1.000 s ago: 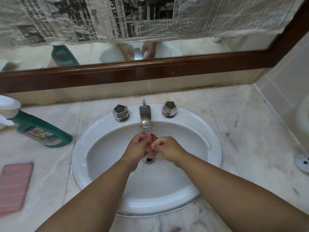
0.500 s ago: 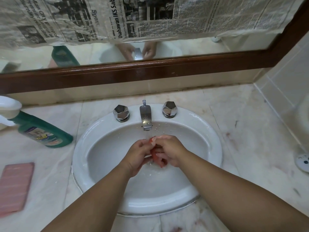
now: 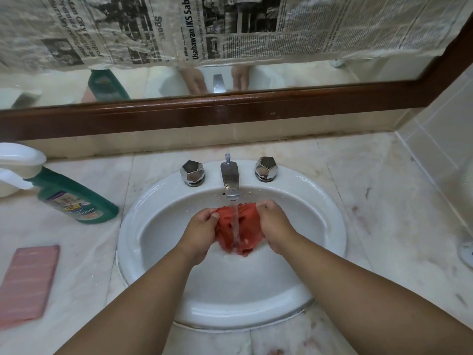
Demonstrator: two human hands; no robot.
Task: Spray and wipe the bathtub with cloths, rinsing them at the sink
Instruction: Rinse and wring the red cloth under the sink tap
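Your left hand (image 3: 202, 233) and right hand (image 3: 275, 226) each grip a side of the red cloth (image 3: 239, 229) under the faucet (image 3: 230, 181) stream, over the sink (image 3: 153, 216). Soaked, it's probably limp, heavy, slippery; hold its bunched edges.

A pale marble countertop (image 3: 384, 201) with reddish veins fills the lower frame. Behind it runs a low cream backsplash (image 3: 281, 135), and above that the dark wooden frame (image 3: 230, 111) of a wide mirror (image 3: 294, 75) spans the top. Newspaper sheets (image 3: 230, 26) cover the mirror's upper part. A pale tiled wall (image 3: 448, 124) rises at the right edge.
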